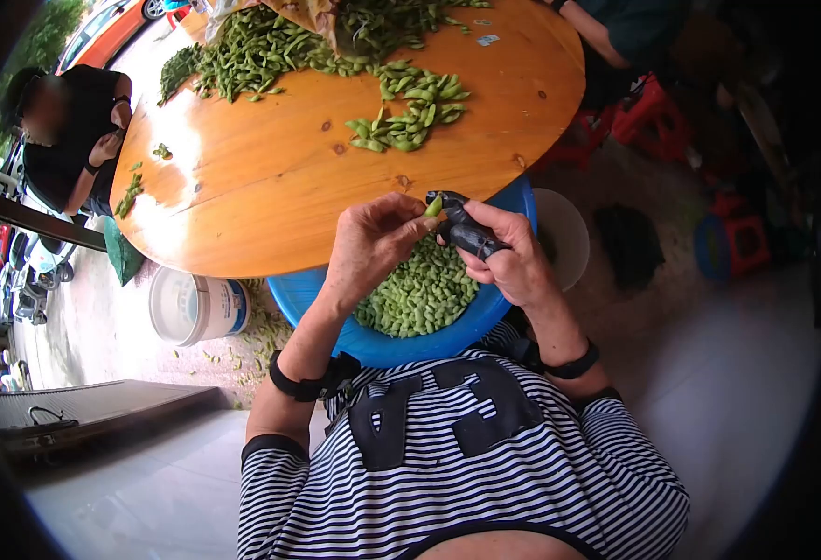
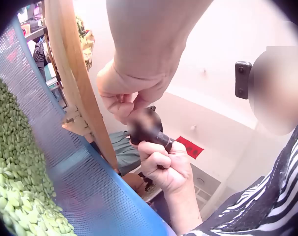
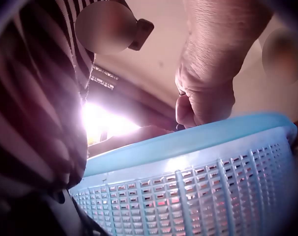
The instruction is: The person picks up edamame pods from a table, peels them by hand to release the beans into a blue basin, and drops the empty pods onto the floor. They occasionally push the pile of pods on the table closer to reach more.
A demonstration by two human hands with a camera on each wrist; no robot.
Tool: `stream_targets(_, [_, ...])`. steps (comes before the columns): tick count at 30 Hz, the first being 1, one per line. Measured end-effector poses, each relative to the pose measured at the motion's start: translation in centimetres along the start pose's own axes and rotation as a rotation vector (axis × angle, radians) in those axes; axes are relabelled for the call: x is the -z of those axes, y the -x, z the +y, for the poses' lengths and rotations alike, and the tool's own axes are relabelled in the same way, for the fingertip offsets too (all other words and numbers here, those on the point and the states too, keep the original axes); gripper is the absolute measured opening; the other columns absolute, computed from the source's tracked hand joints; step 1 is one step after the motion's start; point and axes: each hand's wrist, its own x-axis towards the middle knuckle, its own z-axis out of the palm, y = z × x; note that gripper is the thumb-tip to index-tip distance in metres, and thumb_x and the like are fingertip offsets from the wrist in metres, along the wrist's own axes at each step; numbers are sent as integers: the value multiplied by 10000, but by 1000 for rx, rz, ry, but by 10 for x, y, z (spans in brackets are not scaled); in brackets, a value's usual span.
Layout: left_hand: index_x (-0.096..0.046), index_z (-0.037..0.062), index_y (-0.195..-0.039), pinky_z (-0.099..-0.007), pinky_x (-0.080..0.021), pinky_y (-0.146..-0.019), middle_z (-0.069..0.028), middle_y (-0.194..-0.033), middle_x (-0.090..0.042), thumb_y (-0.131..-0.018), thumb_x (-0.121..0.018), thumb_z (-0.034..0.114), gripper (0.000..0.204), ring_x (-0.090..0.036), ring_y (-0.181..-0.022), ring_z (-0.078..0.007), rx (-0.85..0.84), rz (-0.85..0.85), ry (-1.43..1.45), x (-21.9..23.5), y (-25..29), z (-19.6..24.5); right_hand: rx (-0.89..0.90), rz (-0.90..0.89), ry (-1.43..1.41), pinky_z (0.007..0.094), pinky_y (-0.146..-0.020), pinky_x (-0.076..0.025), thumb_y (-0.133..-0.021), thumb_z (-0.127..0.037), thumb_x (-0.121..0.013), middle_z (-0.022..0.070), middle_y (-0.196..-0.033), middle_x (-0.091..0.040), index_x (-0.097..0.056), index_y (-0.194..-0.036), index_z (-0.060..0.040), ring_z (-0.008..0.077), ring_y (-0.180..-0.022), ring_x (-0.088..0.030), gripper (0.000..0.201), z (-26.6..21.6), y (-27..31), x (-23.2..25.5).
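Note:
Over the blue basket, my left hand pinches a green edamame pod between thumb and fingertips. My right hand meets it from the other side, gripping the pod's far end with black-covered fingertips. Its other fingers are curled in, as the left wrist view shows. Below both hands, the basket holds a heap of shelled green beans. In the right wrist view, the basket's slotted wall hides part of the work.
The wooden table carries a large pile of pods and a smaller cluster. A white bucket stands left of the basket, a pale tub right. Another person sits at the table's left. Red stools stand right.

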Motion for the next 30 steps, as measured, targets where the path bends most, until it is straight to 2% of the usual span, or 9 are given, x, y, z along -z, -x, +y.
stream_targets(6, [-655,5,-849,-206,-346,-454,-5,-672,-587,-839,-717,93,109,-467,-527,-48,-179,45,-284,-1,4,-2,24,-19,163,184,-418,-273,-772,31,-409,-33,-636,-422,-596,-1026,58,22,-524,-339,317,7,-3,12])
stream_targets(8, [-644,12,-846,-214,-323,-419,-52,-683,-606,-856,-696,98,100,-461,-488,-66,18,-101,163,1,8,3,31,-194,-164,177,-421,-256,-770,-26,-436,-37,-641,-426,-598,-1051,64,22,-526,-318,337,11,-5,22])
stream_targets(12, [-632,40,-892,-215,-323,-391,-56,-686,-611,-899,-641,130,91,-479,-461,-92,83,-299,746,-6,6,-18,1,-215,-291,172,-425,-239,-754,-64,-452,-37,-660,-439,-599,-1066,61,18,-530,-294,366,11,-2,22])
stream_targets(15, [-621,44,-884,-214,-326,-398,-38,-675,-596,-884,-662,123,89,-482,-469,-92,132,-163,597,-17,11,-13,32,-306,-278,174,-455,-295,-748,-29,-453,-16,-713,-490,-606,-1066,52,28,-543,-353,362,9,2,27])
stream_targets(17, [-608,44,-888,-213,-352,-427,-17,-667,-581,-878,-674,118,100,-482,-493,-72,6,-190,438,-19,12,-17,55,-28,202,187,-555,-394,-728,26,-453,-4,-793,-528,-608,-1075,44,69,-610,-466,381,0,9,13])
stream_targets(18, [-601,38,-889,-210,-362,-443,-2,-662,-571,-878,-677,121,113,-479,-507,-60,-40,-104,273,-22,14,-15,105,-13,331,201,-677,-435,-688,78,-444,33,-871,-566,-588,-1092,62,131,-736,-547,429,-2,10,7])
stream_targets(21, [-612,30,-926,-199,-379,-463,2,-699,-594,-909,-642,148,122,-509,-540,-52,-114,-28,30,-22,17,-16,344,39,609,213,-718,-442,-648,95,-435,86,-914,-574,-565,-1108,91,172,-815,-565,479,3,10,5])
stream_targets(25, [-638,-6,-875,-209,-387,-482,0,-651,-582,-933,-607,162,180,-487,-525,-50,-122,50,-62,-17,13,-10,370,46,713,235,-693,-446,-625,113,-426,120,-911,-565,-573,-1077,102,183,-804,-565,476,5,8,6])
stream_targets(30, [-645,-17,-852,-214,-369,-431,-66,-707,-635,-970,-529,242,308,-519,-498,-88,112,-170,132,-3,11,5,266,11,531,231,-655,-426,-641,128,-435,103,-881,-561,-585,-1057,89,169,-752,-534,445,5,9,10])
